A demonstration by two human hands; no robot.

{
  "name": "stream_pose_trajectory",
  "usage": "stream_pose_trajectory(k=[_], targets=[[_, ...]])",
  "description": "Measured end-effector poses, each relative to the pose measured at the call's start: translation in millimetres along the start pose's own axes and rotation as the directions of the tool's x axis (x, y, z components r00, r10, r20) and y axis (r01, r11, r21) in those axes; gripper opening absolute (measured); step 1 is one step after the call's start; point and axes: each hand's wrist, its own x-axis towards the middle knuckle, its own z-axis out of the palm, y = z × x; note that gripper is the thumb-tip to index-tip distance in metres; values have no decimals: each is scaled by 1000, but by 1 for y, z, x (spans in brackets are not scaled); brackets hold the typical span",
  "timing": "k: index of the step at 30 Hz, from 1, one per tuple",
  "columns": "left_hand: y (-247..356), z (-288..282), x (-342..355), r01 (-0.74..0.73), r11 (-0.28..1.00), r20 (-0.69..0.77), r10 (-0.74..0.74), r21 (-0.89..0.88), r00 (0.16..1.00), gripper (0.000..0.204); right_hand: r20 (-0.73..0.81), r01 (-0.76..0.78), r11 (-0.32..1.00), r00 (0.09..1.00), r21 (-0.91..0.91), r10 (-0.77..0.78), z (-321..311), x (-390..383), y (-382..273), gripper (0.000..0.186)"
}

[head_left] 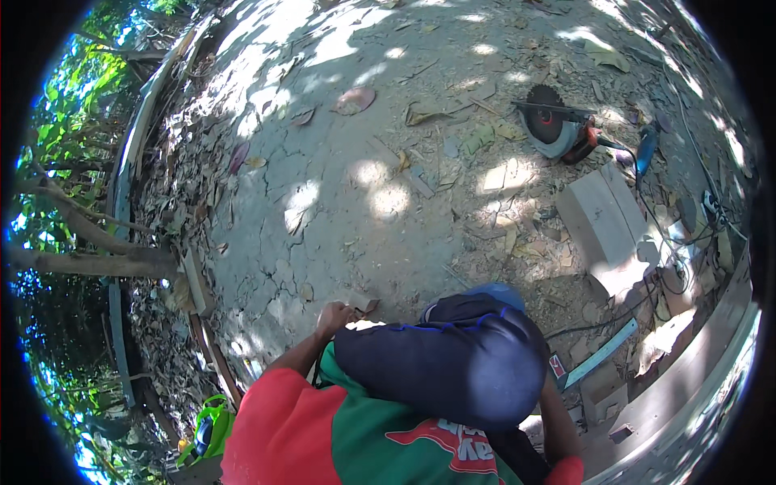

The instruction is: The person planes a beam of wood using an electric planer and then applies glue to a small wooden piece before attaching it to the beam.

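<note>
My left hand (pixel 333 318) is low at the centre of the head view, beside my bent knee in dark trousers. Its fingers are curled in at a small grey-brown piece (pixel 356 300), perhaps wood, close to the ground. What they grip is too small to name. On the right, only my forearm (pixel 558 424) shows, beyond the other knee; the right hand itself is hidden. A blue shoe tip (pixel 501 293) pokes out past my leg. Right of that leg lies a long pale-blue strip (pixel 602 353), with a small red and white item (pixel 557 366) near its lower end.
A circular saw (pixel 558 129) with its toothed blade exposed rests at the upper right, beside a blue object (pixel 647 145). Below it stands a wooden block (pixel 602 212). Cables (pixel 683 271) tangle among planks (pixel 687 388). At left are branches (pixel 89 263) and a green bag (pixel 212 428).
</note>
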Motion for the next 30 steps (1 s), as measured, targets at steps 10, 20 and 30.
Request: stream_pose_trajectory(k=[10,20,30], targets=[[57,-1,34,-124,990,-21,123,-60,992,82,-14,-14,997,1000,74,15,-14,-14,1,36],[397,14,40,-764,507,163,859,-399,485,72,-218,-260,956,949,-134,228,-20,-66,43,35],[656,97,2,-931,-341,451,856,128,-251,65,-242,-490,802,778,343,579,70,-181,13,37]])
